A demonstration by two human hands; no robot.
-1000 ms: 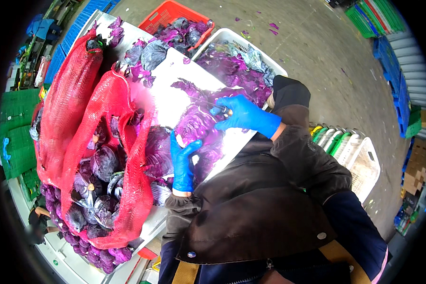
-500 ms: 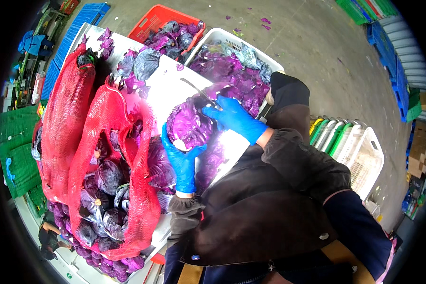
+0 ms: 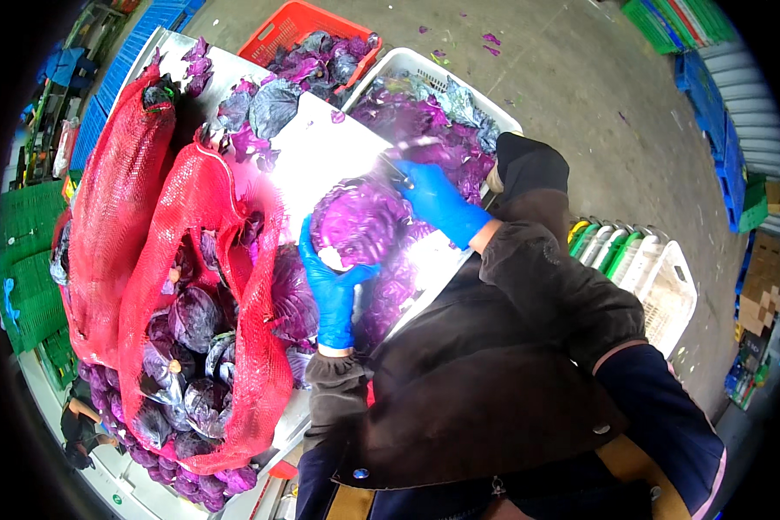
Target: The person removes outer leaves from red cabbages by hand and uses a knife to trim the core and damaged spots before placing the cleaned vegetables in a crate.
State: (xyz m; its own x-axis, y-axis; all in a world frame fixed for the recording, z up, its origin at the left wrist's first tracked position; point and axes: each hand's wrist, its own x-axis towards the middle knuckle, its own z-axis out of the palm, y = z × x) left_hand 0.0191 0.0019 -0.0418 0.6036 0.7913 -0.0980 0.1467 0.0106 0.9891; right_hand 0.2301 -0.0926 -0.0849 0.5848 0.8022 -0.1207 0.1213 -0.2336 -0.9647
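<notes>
My left hand (image 3: 331, 295), in a blue glove, cups a purple cabbage (image 3: 357, 218) from its near left side, with the pale cut stem end close to the thumb. My right hand (image 3: 442, 206), also gloved in blue, is closed round a knife (image 3: 397, 170) at the cabbage's far right. Glare and motion blur hide most of the blade. Left of my left hand an opened red mesh sack (image 3: 264, 381) spreads over several dark purple cabbages (image 3: 196, 317). More purple cabbage (image 3: 388, 299) lies close by my left wrist.
A full red mesh sack (image 3: 113, 234) lies at the left on the white table (image 3: 334, 143). Beyond it stand a red crate (image 3: 264, 39) and a white crate (image 3: 504, 121) of loose leaves. Stacked crates (image 3: 667, 282) are on the right. A person (image 3: 82, 429) is at lower left.
My right hand and the knife have shifted slightly right, off the cabbage's top. The blade, seen over the table before, is now mostly lost in glare. The left hand still holds the cabbage.
</notes>
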